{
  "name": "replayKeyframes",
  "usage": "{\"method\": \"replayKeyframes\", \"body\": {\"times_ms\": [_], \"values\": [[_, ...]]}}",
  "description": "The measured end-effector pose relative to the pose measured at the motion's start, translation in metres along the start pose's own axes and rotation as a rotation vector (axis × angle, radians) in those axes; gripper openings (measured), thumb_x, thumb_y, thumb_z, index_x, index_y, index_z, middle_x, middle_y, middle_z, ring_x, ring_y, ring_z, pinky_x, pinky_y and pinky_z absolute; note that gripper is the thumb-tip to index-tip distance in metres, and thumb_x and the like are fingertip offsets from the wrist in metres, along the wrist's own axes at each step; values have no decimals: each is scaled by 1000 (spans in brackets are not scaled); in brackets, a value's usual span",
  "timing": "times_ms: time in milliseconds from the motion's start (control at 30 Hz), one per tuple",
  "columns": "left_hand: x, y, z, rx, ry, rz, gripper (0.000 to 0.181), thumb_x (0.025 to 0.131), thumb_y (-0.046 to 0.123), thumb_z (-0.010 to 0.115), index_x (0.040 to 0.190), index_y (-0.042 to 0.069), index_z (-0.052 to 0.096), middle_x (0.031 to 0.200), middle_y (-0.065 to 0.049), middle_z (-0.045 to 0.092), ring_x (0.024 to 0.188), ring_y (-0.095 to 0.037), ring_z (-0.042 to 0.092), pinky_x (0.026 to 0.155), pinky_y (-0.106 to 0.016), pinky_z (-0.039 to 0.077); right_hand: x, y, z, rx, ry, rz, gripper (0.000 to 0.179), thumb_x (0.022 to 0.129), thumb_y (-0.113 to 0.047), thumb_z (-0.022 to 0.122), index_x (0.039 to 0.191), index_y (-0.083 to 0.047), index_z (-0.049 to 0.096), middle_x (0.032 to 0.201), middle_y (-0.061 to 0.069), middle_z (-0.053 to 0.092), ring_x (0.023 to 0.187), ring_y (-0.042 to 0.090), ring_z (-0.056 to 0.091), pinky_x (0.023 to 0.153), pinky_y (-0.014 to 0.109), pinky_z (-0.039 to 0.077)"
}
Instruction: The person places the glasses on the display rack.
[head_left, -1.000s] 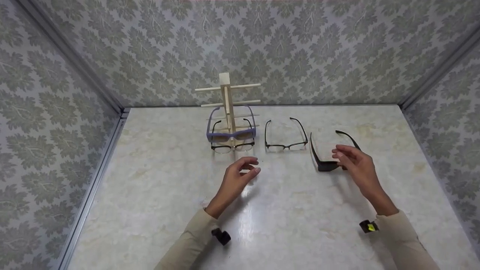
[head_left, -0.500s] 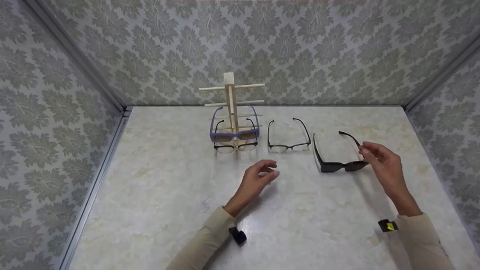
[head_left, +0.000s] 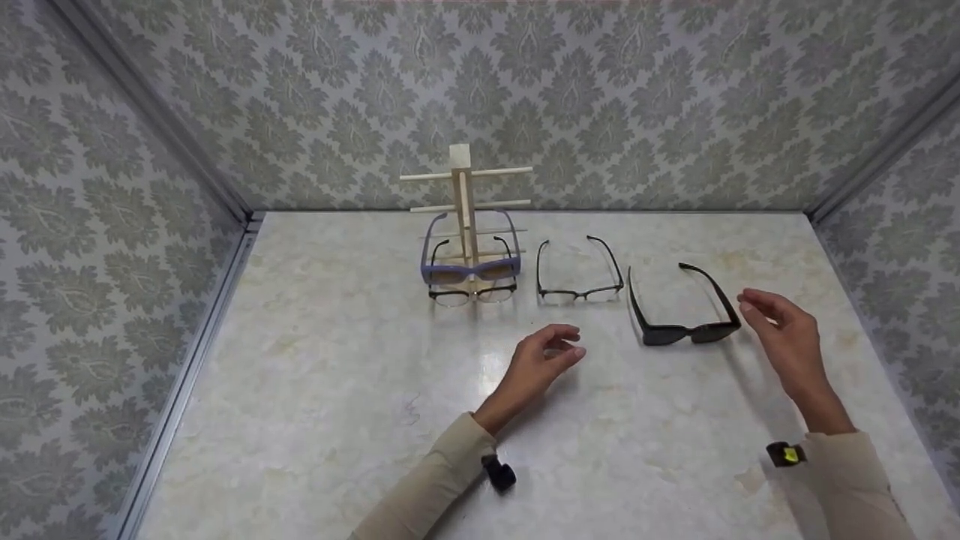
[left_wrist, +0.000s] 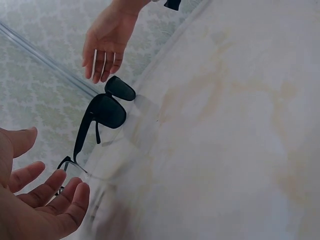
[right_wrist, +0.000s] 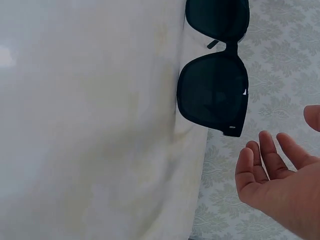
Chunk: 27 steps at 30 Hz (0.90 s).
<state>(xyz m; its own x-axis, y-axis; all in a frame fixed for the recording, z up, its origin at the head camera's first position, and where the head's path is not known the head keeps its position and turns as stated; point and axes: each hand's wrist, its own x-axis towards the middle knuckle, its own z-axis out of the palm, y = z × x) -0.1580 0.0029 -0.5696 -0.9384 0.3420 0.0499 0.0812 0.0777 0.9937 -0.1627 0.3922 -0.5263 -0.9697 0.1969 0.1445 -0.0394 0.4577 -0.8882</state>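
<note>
Black sunglasses [head_left: 691,334] stand on the table with their temples spread toward the back; their dark lenses [right_wrist: 212,90] fill much of the right wrist view. Just right of them is my right hand [head_left: 787,337], fingers loosely bent, holding nothing. My left hand [head_left: 541,364] hovers in front of the glasses, also holding nothing, its fingers [left_wrist: 50,192] relaxed and apart. Clear eyeglasses with a dark frame [head_left: 577,294] lie left of the sunglasses. Purple sunglasses [head_left: 471,270] hang on a wooden display stand [head_left: 460,157], above another pair of dark-rimmed eyeglasses [head_left: 474,295].
The stand's upper pegs [head_left: 502,172] carry no glasses. A marbled white tabletop [head_left: 315,360] runs back to a patterned wall [head_left: 480,90]. Patterned side panels with metal rails [head_left: 187,367] border the table on the left and right.
My right hand has moved right, off the black sunglasses, so both lenses now show. My left hand has drifted right. The view has shifted slightly.
</note>
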Motion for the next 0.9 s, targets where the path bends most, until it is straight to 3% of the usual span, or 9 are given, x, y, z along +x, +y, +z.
{"method": "replayKeyframes", "body": {"times_ms": [233, 600, 900], "values": [[1, -3, 8, -7, -11, -3, 44, 109, 24, 74, 144, -1, 67, 139, -18, 71, 118, -19, 72, 103, -33, 58, -4, 4, 5, 11, -3, 35, 47, 112, -29, 69, 148, 0, 66, 134, -9, 69, 121, -3, 61, 95, 9, 50], [14, -5, 24, -1, -2, 0, 44, 107, 22, 76, 142, -3, 68, 135, -19, 73, 114, -16, 73, 100, -31, 59, -10, 18, -2, 132, -38, 118, 48, 111, -24, 71, 150, 1, 63, 130, -12, 69, 116, -2, 64, 91, 12, 55], [28, -2, 42, -34, 18, 22, 46, 107, 19, 75, 145, -5, 66, 138, -21, 71, 118, -21, 73, 98, -27, 59, -3, 22, 0, 186, -105, 169, 58, 110, -24, 72, 157, 5, 54, 132, -3, 64, 115, 3, 64, 91, 16, 58]]}}
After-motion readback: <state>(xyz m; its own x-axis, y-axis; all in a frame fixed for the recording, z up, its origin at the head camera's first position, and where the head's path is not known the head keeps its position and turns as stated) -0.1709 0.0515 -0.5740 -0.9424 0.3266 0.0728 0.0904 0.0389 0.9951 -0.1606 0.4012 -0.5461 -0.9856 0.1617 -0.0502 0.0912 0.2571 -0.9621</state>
